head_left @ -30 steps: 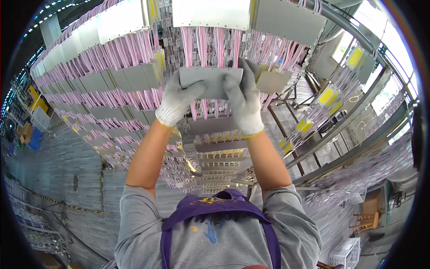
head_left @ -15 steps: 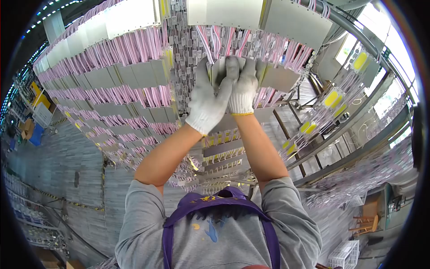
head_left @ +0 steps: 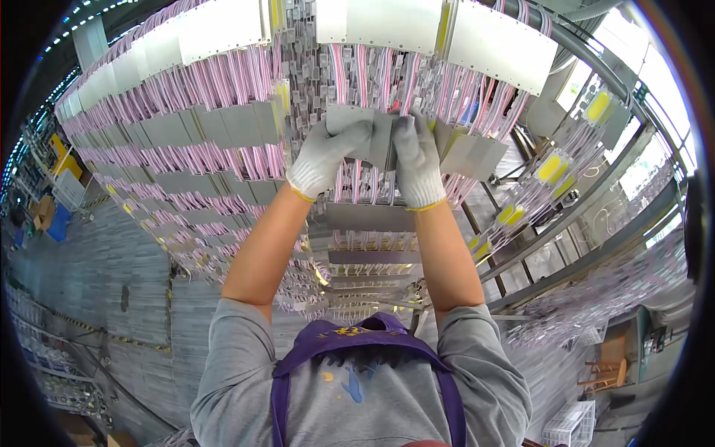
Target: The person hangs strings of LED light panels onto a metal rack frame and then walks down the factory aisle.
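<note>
Two containers, a brown cardboard box (head_left: 43,216) and a blue bin (head_left: 57,228), sit side by side at far left; their contents are too small to tell. Right of them spreads the gray floor (head_left: 126,253), reaching from the left under the person's arms. Next come tiers of hanging panels (head_left: 231,127), with bundles of pink-and-white wires (head_left: 216,78) between the rows, then a column of small translucent pieces (head_left: 304,82) running down just left of the hands.

The gloved left hand (head_left: 319,158) grips a gray panel (head_left: 347,116) by its left end: the thumb lies flat across the near face, and the other fingers pass behind, mostly hidden. This panel hangs below the wires at mid-view, between the hands, its lower edge above another gray panel (head_left: 372,217). A narrow gap parts the two palms. The gloved right hand (head_left: 418,162) touches the right end, thumb upright along the edge; its other fingers are partly hidden, so I cannot tell how far they are closed.

Just right of that hand, a tilted panel (head_left: 475,156) leaves little room. Past it, open space reaches to a curved metal rail (head_left: 551,216). At lower right stands a white crate (head_left: 558,434), its contents unclear.
</note>
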{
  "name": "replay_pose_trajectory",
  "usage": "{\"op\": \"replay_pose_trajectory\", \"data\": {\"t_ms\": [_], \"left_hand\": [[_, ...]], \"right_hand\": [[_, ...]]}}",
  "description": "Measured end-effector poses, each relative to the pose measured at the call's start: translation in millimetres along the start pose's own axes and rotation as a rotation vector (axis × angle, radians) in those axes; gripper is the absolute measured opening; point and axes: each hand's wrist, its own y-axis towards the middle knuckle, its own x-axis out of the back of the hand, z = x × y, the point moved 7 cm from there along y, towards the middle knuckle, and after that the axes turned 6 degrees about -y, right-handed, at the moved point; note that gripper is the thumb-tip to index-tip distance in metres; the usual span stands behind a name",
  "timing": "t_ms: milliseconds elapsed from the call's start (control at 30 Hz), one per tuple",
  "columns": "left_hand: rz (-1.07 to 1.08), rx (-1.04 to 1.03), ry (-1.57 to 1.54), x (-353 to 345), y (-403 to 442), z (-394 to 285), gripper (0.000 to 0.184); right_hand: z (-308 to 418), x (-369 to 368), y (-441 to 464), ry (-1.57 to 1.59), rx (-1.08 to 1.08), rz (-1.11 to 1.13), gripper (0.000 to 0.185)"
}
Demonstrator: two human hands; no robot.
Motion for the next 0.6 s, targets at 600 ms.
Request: {"op": "replay_pose_trajectory", "data": {"t_ms": [600], "left_hand": [[-0.289,-0.293,1.352,-18.0,-11.9,-13.8,0.041]], "right_hand": [[2.3,-6.5,10.3,-0.469,0.082,-0.100,0.050]]}}
